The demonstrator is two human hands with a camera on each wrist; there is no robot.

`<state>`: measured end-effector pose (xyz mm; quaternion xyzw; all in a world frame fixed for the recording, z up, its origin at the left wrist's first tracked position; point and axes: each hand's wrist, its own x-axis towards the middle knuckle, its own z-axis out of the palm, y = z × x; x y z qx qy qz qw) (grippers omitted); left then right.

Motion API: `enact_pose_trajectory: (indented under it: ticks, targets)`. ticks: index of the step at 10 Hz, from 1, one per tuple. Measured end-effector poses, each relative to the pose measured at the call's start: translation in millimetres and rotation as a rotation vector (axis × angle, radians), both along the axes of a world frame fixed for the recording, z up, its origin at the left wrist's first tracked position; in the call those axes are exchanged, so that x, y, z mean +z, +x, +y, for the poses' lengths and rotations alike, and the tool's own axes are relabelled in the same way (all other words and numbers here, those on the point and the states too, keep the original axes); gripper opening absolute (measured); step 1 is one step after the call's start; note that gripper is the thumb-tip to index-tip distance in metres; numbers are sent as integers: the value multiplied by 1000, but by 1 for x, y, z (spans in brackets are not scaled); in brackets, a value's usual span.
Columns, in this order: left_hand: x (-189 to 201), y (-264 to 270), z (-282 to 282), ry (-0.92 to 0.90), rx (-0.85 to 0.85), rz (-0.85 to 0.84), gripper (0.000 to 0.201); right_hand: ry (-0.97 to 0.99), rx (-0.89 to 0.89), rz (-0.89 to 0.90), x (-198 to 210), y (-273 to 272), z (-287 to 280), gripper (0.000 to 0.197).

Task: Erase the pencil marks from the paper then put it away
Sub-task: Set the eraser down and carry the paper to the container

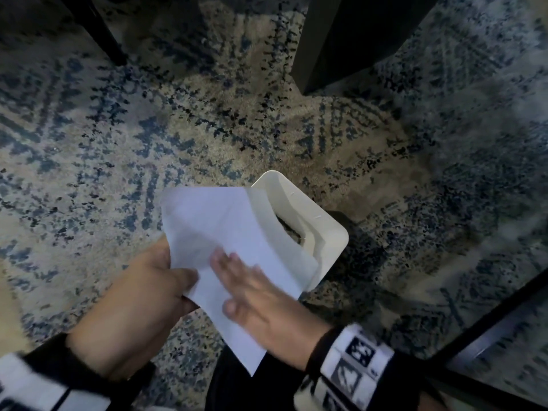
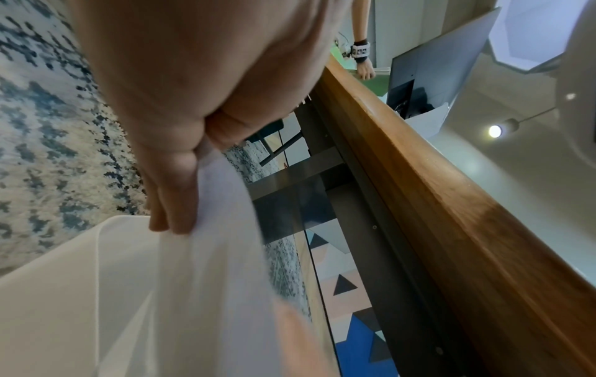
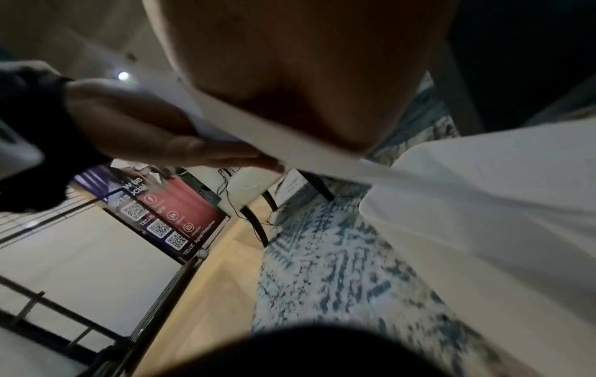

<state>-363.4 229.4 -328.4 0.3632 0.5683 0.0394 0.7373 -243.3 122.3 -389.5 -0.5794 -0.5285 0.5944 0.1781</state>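
While the left hand [image 1: 142,280] pinches the paper [image 1: 219,232] at its edge over the bin [image 1: 332,232], the right hand [image 1: 252,295] lies flat, fingers straight; thin, floppy, crease-prone.

Low in the head view, the left hand [image 1: 148,280] reaches in from the lower left, thumb and curled fingers pinching the sheet's edge. The right hand [image 1: 255,295] comes from the lower right, fingers straight and spread flat on top. Both wrists wear black-and-white bands.
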Motion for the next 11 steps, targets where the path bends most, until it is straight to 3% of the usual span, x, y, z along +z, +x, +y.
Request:
enact_pose_trajectory:
  ticks: [1, 2, 3, 4, 5, 6, 7, 8, 9, 10, 11]
  targets:
    - [2, -2, 3, -17, 55, -36, 43, -82, -102, -3, -22, 8, -25, 55]
    - [7, -10, 8, -7, 56, -65, 44, -369, -157, -176, -64, 47, -40, 52]
    - [7, -14, 10, 20, 33, -58, 46, -404, -267, -245, -75, 64, -36, 57]
    - [6, -12, 9, 20, 14, -52, 44, -232, -316, -115, -57, 45, -16, 59]
    - [3, -14, 11, 19, -12, -82, 44, -223, -168, -114, -57, 37, -8, 56]
    - [1, -24, 19, 70, -28, -67, 49, -421, -99, -284, -77, 61, -12, 56]
    - [-3, -31, 23, 81, -43, -40, 46, -372, -150, -459, -76, 74, -3, 58]
    - [-2, -22, 22, 51, -101, -57, 45, -169, -233, -356, -58, 57, 18, 61]
    - [7, -12, 21, 16, -100, -64, 45, -118, -134, -273, -52, 45, 23, 56]
    - [25, -7, 27, 51, -86, -104, 43, -271, -67, -477, -67, 69, 7, 51]
    - [-10, -55, 56, 72, 42, -1, 45, -411, -145, -581, -73, 93, -19, 49]
